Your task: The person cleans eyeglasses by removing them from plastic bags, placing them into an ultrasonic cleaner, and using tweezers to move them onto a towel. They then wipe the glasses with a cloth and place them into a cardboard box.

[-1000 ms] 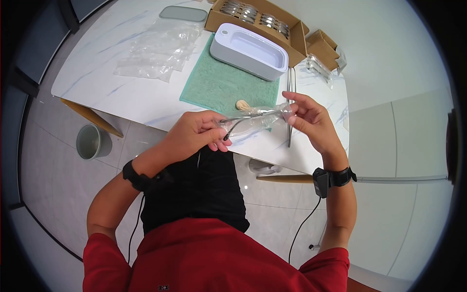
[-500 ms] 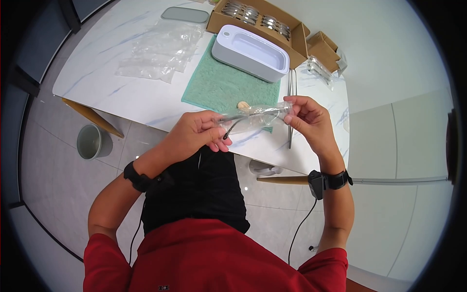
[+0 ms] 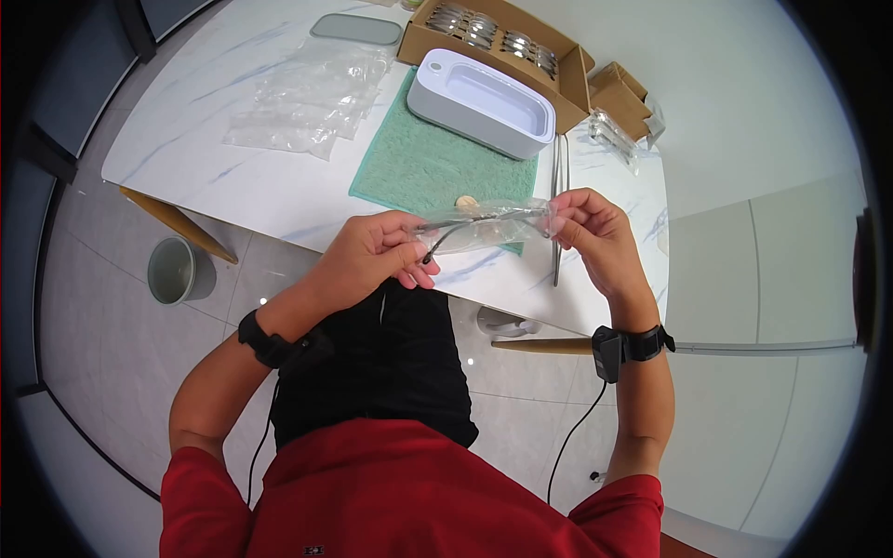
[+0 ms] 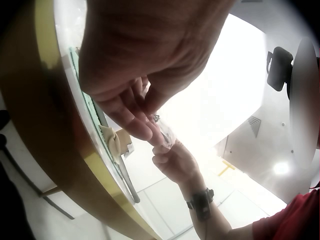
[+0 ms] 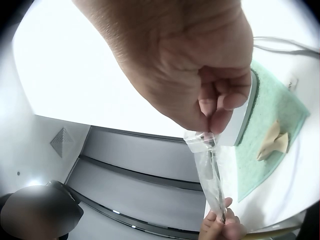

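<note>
A pair of eyeglasses (image 3: 456, 225) with thin dark temples lies inside a clear plastic bag (image 3: 507, 234), stretched between both hands above the table's front edge. My left hand (image 3: 372, 253) pinches the bag and glasses at one end, where a dark temple tip shows below the thumb. At the other end, my right hand (image 3: 598, 231) pinches the bag between thumb and index finger. In the right wrist view the clear bag (image 5: 207, 167) runs from the right fingertips down to the left hand (image 5: 220, 227). Behind the bag sits a small beige cloth (image 3: 467, 202).
A green towel (image 3: 395, 167) lies under a pale lilac cleaner tub (image 3: 430, 100). Metal tweezers (image 3: 557, 265) lie to its right. Flat plastic bags (image 3: 298, 102) and a grey lid (image 3: 355, 29) are at left. Behind stands a cardboard box (image 3: 569, 91) holding several eyeglasses.
My right fingers were spread at the bag's end; they have drawn together and now pinch it. The left hand stays almost in place, holding its end.
</note>
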`<state>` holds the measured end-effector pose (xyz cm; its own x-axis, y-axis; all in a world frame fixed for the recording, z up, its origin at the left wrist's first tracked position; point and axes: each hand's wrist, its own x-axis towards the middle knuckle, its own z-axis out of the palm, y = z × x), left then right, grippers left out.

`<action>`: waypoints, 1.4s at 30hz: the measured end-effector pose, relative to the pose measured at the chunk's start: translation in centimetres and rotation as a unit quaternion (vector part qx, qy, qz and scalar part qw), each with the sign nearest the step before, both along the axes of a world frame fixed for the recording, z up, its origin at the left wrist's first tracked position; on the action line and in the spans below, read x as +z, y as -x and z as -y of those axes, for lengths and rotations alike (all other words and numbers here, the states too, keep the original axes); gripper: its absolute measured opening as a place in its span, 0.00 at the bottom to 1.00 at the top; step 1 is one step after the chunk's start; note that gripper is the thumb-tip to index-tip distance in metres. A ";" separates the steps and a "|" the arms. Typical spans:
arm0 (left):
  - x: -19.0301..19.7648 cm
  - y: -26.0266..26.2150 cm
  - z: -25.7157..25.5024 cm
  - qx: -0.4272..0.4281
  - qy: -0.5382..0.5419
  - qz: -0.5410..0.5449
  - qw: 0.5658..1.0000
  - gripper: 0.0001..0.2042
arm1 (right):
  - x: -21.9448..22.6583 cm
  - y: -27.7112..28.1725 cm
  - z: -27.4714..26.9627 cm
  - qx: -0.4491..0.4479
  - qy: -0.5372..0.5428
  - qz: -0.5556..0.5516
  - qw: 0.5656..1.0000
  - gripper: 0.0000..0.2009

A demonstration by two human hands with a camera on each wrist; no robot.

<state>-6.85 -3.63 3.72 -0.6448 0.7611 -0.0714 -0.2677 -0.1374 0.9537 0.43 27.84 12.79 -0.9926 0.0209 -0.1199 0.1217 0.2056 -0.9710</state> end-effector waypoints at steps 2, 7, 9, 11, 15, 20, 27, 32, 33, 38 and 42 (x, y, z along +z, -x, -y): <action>-0.1 0.0 0.0 0.001 0.003 -0.002 1.000 0.18 | 0.0 -0.1 0.3 -0.004 0.015 0.004 1.000 0.07; -0.3 -0.1 0.0 -0.002 0.000 -0.005 1.000 0.19 | -0.3 -0.1 -0.2 0.009 0.026 0.016 0.999 0.08; -0.4 -0.1 0.0 -0.004 0.000 -0.003 1.000 0.19 | -0.4 -0.1 -0.3 0.006 0.030 0.027 0.999 0.08; -0.4 -0.1 -0.1 -0.005 -0.002 -0.001 1.000 0.19 | -0.4 -0.1 -0.3 0.001 0.031 0.029 0.999 0.09; -0.5 -0.2 -0.1 -0.004 -0.003 -0.001 1.000 0.18 | -0.5 -0.1 0.3 -0.007 0.039 0.016 0.999 0.09; -0.6 -0.3 -0.2 -0.002 0.001 -0.004 1.000 0.16 | -0.8 -0.1 0.2 -0.018 0.035 0.022 0.999 0.08; -0.5 -0.5 -0.2 -0.007 0.006 -0.002 1.000 0.18 | -1.7 0.0 -0.2 -0.026 0.043 0.027 0.998 0.07; -0.8 -0.6 -0.2 -0.005 0.014 0.000 1.000 0.18 | -2.2 -0.1 -0.2 -0.030 0.061 0.033 0.997 0.07; -0.7 -0.6 -0.2 -0.005 0.013 0.000 1.000 0.18 | -2.3 -0.1 -0.2 -0.031 0.063 0.034 0.997 0.07; -0.9 -0.6 -0.2 -0.003 0.010 0.001 1.000 0.17 | -2.5 -0.2 -0.1 -0.039 0.078 0.046 0.995 0.07; -0.9 -0.7 -0.2 -0.003 0.012 0.004 1.000 0.16 | -2.9 -0.3 -0.1 -0.052 0.094 0.058 0.993 0.07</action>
<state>-6.19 -3.41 2.80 -0.6395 0.7628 -0.0955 -0.2765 -0.1122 0.9545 0.70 27.89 9.92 -0.9657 0.0879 -0.2442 0.2453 0.0019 -0.9694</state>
